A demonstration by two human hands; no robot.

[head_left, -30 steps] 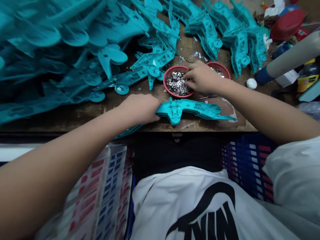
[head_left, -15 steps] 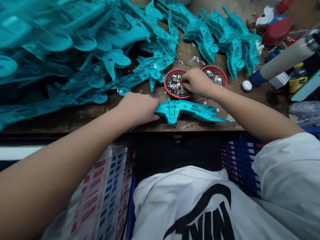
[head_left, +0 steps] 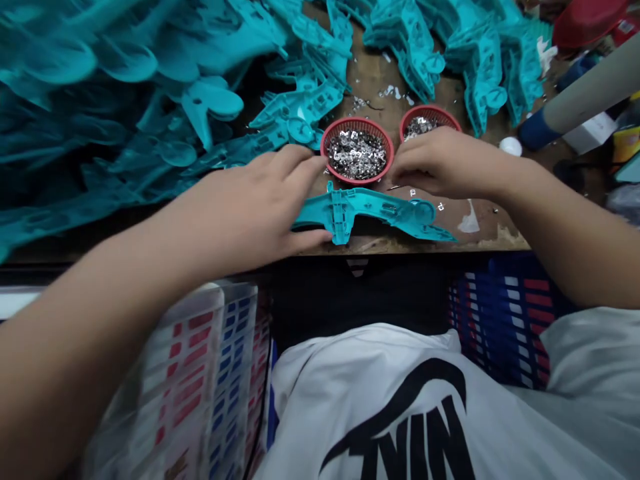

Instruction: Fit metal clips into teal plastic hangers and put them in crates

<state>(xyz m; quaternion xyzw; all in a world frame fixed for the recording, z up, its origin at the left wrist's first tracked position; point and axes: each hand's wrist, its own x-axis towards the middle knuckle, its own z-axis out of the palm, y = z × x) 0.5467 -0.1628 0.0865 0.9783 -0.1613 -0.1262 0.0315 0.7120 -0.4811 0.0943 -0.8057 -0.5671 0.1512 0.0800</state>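
A turquoise plastic part [head_left: 383, 203] with a winged, curved outline lies along the front edge of the table. My left hand [head_left: 250, 207] spreads over its left end, thumb by the lower edge and fingers apart above it. My right hand [head_left: 437, 163] is low over the table, right of a red basket [head_left: 356, 181] of small shiny metal clips [head_left: 357, 155]. Its fingers are curled together beside a thin metal rod [head_left: 394, 188], whose left end shows; what they grip, if anything, is hidden. Two loose clips [head_left: 441, 207] lie right of the rod.
A second red basket [head_left: 433, 111] of metal pieces sits behind my right hand. Turquoise parts [head_left: 210, 100] are heaped at the left, with stacked ones [head_left: 480, 73] at the back right. A pale tube with a blue end [head_left: 540, 133] leans at the right. Plastic crates [head_left: 200, 373] stand below the table.
My right hand has left the clip basket and moved right, down to the metal rod. My left hand has opened out over the part. The view has shifted slightly.
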